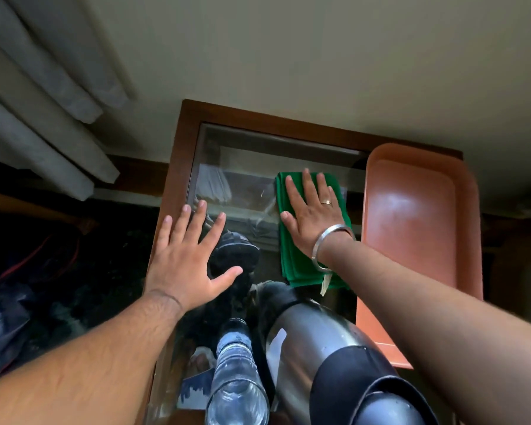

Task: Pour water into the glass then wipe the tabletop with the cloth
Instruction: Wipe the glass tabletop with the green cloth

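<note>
A folded green cloth [292, 262] lies on the glass tabletop [246, 167], right of its middle. My right hand [311, 214] presses flat on the cloth's far half, fingers spread. My left hand [186, 259] rests flat and spread on the table's left edge, holding nothing. A clear glass [238, 384] with water in it stands at the near edge. Right beside it stands a steel flask [328, 357] with a black top.
The table has a brown wooden frame [181, 161]. An orange plastic tray [417, 228] lies along its right side, close to the cloth. A wall is behind the table, pale curtains [43, 96] hang at the left, and dark floor clutter sits below them.
</note>
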{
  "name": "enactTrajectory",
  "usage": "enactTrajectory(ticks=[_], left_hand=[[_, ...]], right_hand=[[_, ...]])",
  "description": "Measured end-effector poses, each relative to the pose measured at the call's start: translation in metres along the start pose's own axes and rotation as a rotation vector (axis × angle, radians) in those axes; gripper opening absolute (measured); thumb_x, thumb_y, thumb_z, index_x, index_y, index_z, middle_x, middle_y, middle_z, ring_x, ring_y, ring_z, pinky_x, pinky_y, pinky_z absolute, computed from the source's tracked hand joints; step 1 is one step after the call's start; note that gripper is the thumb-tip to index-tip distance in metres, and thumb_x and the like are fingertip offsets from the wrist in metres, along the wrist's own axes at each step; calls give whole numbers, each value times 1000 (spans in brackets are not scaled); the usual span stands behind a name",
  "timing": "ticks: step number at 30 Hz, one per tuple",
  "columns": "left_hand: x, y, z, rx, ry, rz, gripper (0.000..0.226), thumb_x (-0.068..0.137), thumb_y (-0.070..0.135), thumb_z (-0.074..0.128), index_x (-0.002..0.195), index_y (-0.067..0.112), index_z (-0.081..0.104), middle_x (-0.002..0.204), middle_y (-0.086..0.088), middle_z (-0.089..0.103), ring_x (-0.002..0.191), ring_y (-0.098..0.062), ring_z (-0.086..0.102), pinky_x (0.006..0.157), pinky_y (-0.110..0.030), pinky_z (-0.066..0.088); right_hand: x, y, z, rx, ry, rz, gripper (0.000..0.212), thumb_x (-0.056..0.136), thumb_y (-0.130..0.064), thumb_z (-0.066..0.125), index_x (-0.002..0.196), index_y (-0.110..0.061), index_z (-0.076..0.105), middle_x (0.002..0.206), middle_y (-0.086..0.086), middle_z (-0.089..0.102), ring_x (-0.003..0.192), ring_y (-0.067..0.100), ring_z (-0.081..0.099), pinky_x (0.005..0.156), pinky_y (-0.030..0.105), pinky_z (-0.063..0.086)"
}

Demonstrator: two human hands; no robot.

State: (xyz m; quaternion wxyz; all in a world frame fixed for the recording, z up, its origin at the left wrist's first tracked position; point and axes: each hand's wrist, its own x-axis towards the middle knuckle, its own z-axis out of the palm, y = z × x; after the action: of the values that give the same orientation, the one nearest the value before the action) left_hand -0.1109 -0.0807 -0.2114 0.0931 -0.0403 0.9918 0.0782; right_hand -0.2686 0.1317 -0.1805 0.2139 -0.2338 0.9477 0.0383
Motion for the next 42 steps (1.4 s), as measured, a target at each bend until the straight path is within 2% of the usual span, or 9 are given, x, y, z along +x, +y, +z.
enactTrajectory(ticks=[6, 12, 17, 23, 28, 30, 34, 39, 42], left_hand=[[-5, -2, -8, -1, -60, 25, 105, 81, 87, 29, 162, 23, 11, 169, -16, 6, 155, -38, 9, 124, -59, 4], [-22, -9, -6, -17, -61, -43, 119, 75, 89, 36, 160, 9, 11, 168, -15, 9, 155, -34, 12, 124, -59, 11], [-21, -11, -6, -51, -38, -51, 126, 71, 90, 41, 159, 4, 17, 167, -17, 12, 155, -32, 15, 124, -55, 12], [-21, -12, -7, -69, -51, -55, 127, 70, 92, 42, 160, 5, 18, 168, -16, 13, 155, -31, 15, 125, -53, 11], [-21, -11, -8, -82, -54, -57, 127, 69, 91, 44, 159, 5, 19, 168, -15, 14, 155, -30, 16, 124, -53, 11], [-21, -11, -8, -80, -59, -57, 127, 69, 91, 44, 159, 5, 19, 168, -16, 14, 155, -31, 17, 124, -54, 12], [-21, -10, -9, -90, -63, -55, 127, 69, 91, 44, 159, 5, 20, 168, -16, 15, 155, -31, 17, 123, -54, 13], [-19, -11, -10, -96, -74, -46, 133, 64, 95, 45, 159, 4, 19, 168, -16, 15, 154, -31, 18, 122, -55, 14], [-21, -12, -9, -81, -83, -51, 134, 65, 97, 42, 160, 6, 14, 168, -15, 13, 155, -31, 15, 123, -55, 13]], right_hand=[[-37, 16, 6, -149, 20, -415, 67, 91, -52, 31, 152, -24, 30, 160, 16, 23, 145, 41, 23, 115, 55, 22], [38, -27, -11, 16, 125, 139, 62, 94, -55, 20, 153, -39, 10, 163, 20, 4, 148, 41, 2, 119, 51, 4], [-7, -20, 8, -261, 47, -938, 64, 87, -55, 43, 147, -35, 36, 157, 17, 29, 143, 41, 23, 116, 52, 12], [43, -42, -11, 12, 272, 90, 62, 89, -54, 29, 150, -37, 29, 159, 17, 24, 146, 41, 18, 117, 51, 15], [13, -33, 3, -281, 57, -1148, 63, 85, -54, 45, 145, -36, 38, 157, 15, 29, 144, 40, 23, 116, 55, 9], [35, -9, -10, -330, 129, -994, 61, 86, -54, 46, 144, -35, 42, 155, 15, 34, 142, 41, 29, 114, 58, 16], [41, -24, -12, -86, 256, -52, 65, 89, -56, 29, 151, -37, 25, 161, 16, 20, 146, 41, 14, 117, 55, 17], [-1, -21, 9, -273, 36, -1238, 64, 81, -52, 50, 144, -36, 43, 155, 12, 35, 142, 41, 28, 114, 57, 17], [41, 1, -18, -266, 198, -636, 62, 84, -52, 42, 144, -37, 42, 154, 15, 36, 140, 43, 31, 113, 55, 24]])
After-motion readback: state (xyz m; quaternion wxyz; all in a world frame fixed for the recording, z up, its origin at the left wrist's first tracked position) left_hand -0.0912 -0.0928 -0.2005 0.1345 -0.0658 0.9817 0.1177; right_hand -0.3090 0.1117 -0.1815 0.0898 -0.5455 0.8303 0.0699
